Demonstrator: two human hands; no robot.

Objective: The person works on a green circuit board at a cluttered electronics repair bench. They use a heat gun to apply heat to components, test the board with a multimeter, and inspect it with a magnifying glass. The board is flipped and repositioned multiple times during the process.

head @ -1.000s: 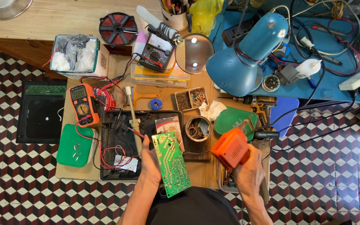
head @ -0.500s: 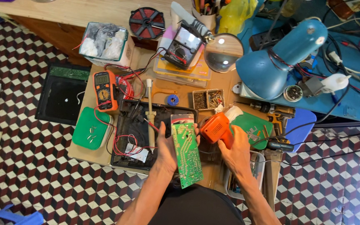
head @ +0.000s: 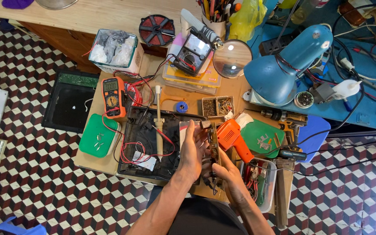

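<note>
the green printed circuit board (head: 214, 150), flat-faced a moment ago, now stands edge-on near the bench's front edge, pinched between left hand (head: 192, 150) fingers and right hand (head: 223, 172) fingers, the orange soldering gun (head: 231, 137) released.

Left of your hands, an orange multimeter (head: 113, 97) shows a small grey screen at its top. Farther back, a black analog meter (head: 193, 51) has a pale dial window. A white label (head: 146, 162) lies on the black tray (head: 132, 143). A clear box (head: 115, 50) of wrapped bits stands upper left.

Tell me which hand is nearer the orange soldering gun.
Right. The right hand sits just below the orange soldering gun; the left hand is beyond the circuit board.
</note>
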